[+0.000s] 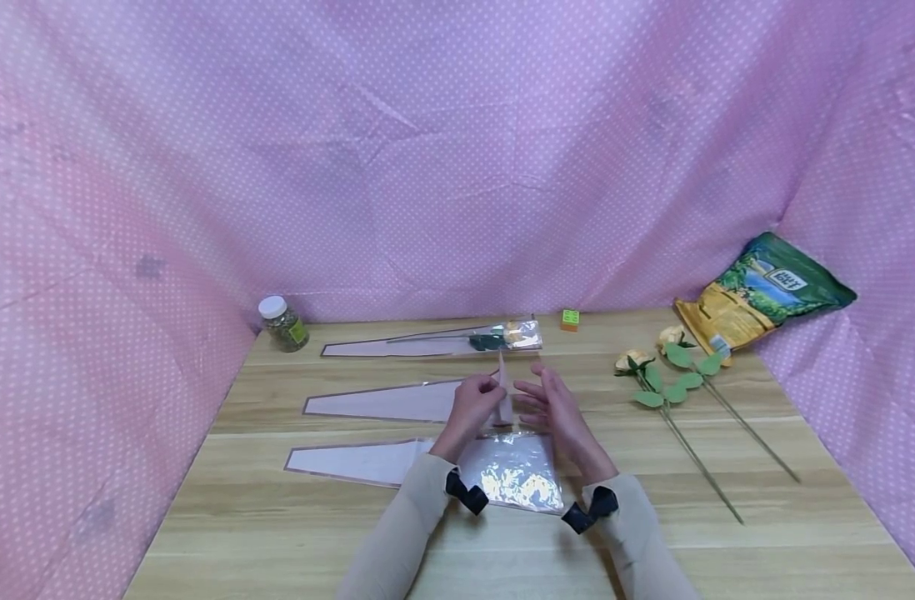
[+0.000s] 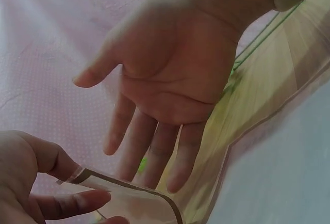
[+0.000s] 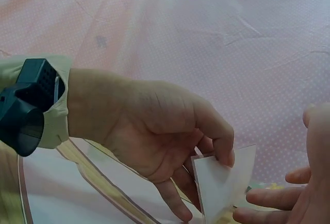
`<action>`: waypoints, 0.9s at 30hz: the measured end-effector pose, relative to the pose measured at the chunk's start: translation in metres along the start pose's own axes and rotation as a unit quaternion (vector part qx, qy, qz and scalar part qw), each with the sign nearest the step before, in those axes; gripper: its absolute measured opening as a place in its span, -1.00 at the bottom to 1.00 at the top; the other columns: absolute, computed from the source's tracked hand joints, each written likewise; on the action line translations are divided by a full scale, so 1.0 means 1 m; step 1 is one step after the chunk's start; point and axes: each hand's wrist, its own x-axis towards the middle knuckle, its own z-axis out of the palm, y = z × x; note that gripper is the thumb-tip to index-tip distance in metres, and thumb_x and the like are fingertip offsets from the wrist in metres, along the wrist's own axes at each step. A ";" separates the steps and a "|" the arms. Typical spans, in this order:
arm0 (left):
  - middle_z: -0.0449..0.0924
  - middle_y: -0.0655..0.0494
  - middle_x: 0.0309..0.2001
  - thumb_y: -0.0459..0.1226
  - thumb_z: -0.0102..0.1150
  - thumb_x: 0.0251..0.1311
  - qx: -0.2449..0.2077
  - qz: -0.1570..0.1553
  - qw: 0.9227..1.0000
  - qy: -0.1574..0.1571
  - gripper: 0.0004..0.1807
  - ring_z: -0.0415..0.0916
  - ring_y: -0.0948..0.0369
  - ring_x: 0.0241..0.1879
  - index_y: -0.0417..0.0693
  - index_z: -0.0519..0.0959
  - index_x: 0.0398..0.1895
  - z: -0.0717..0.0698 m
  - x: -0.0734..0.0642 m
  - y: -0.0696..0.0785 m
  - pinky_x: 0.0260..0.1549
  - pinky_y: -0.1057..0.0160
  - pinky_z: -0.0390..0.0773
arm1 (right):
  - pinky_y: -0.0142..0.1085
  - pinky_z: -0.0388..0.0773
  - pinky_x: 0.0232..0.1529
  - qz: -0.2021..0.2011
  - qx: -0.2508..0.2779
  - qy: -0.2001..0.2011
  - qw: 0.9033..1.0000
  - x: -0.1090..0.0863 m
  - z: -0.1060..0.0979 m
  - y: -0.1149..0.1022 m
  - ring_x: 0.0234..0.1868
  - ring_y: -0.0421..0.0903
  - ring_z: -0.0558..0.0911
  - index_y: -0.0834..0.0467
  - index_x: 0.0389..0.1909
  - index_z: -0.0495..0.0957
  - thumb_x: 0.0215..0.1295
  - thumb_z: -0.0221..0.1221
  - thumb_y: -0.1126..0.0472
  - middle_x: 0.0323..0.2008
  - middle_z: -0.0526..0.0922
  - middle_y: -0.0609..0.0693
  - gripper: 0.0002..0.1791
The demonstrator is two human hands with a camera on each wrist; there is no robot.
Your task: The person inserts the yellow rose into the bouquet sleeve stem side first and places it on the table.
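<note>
One of three long, tapered, pale sleeves with brown edges, the far sleeve (image 1: 367, 349), already holds a cream rose with green leaves (image 1: 491, 341); two seem left, as the middle sleeve (image 1: 397, 403) and near sleeve (image 1: 510, 471) show none and two loose cream roses (image 1: 648, 400) lie right on the wooden counter (image 1: 277, 533). The middle sleeve runs left to right, narrow end pointing left, wide end raised in the left hand's (image 1: 476, 407) pinching grip; the right hand (image 1: 558, 410) spreads its fingers apart just beside it, contact unclear.
</note>
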 end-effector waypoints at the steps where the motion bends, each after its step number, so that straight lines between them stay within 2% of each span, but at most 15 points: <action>1: 0.67 -0.05 -0.23 -0.27 0.20 0.14 -0.004 -0.001 1.000 0.000 -0.81 0.52 0.17 -0.28 -0.22 0.68 -0.29 0.000 0.000 0.000 -0.32 0.31 0.51 | 0.08 0.52 0.24 0.000 -0.004 0.000 1.000 0.000 0.000 0.001 0.39 0.36 0.39 0.21 0.54 -0.09 0.56 -0.44 -0.28 0.43 0.30 0.37 -0.20; 6: 0.68 -0.07 -0.22 -0.30 0.19 0.11 -0.008 0.003 1.000 -0.010 -0.80 0.50 0.18 -0.27 -0.27 0.69 -0.29 -0.003 0.003 -0.003 -0.31 0.32 0.48 | 0.07 0.53 0.23 0.006 -0.008 0.000 1.000 0.001 0.001 0.002 0.39 0.31 0.42 0.21 0.52 -0.04 0.55 -0.41 -0.30 0.42 0.33 0.34 -0.21; 12: 0.68 0.00 -0.30 -0.33 0.28 0.17 -0.015 0.012 0.999 -0.028 -0.86 0.46 0.24 -0.32 -0.28 0.71 -0.33 -0.007 0.004 -0.006 -0.33 0.33 0.43 | 0.05 0.55 0.23 0.014 -0.008 -0.001 1.000 0.001 0.001 0.002 0.40 0.28 0.42 0.19 0.52 0.01 0.56 -0.39 -0.28 0.43 0.34 0.31 -0.23; 19: 0.63 0.13 -0.50 -0.34 0.41 0.08 -0.031 0.014 0.999 -0.013 -0.86 0.44 0.27 -0.44 -0.30 0.71 -0.42 -0.004 0.005 -0.011 -0.42 0.35 0.42 | -0.02 0.58 0.20 0.025 -0.012 0.008 1.000 0.003 0.002 0.003 0.38 0.27 0.45 0.20 0.52 0.05 0.60 -0.28 -0.18 0.42 0.34 0.34 -0.31; 23: 0.57 0.22 -0.55 -0.31 0.45 0.03 -0.036 -0.002 0.999 -0.005 -0.85 0.43 0.27 -0.45 -0.26 0.71 -0.46 -0.001 0.004 -0.012 -0.43 0.35 0.41 | -0.10 0.64 0.12 0.028 -0.010 0.024 0.999 0.004 0.003 0.005 0.31 0.21 0.54 0.26 0.48 0.10 0.59 -0.14 -0.05 0.39 0.36 0.38 -0.37; 27: 0.57 0.24 -0.56 -0.33 0.47 0.00 -0.052 0.010 0.999 -0.009 -0.83 0.44 0.28 -0.47 -0.30 0.71 -0.45 0.001 0.003 -0.013 -0.44 0.35 0.42 | -0.19 0.68 0.00 0.025 -0.014 0.044 0.999 0.005 0.005 0.005 0.13 0.02 0.68 0.28 0.40 0.21 0.56 -0.06 0.04 0.33 0.44 0.39 -0.45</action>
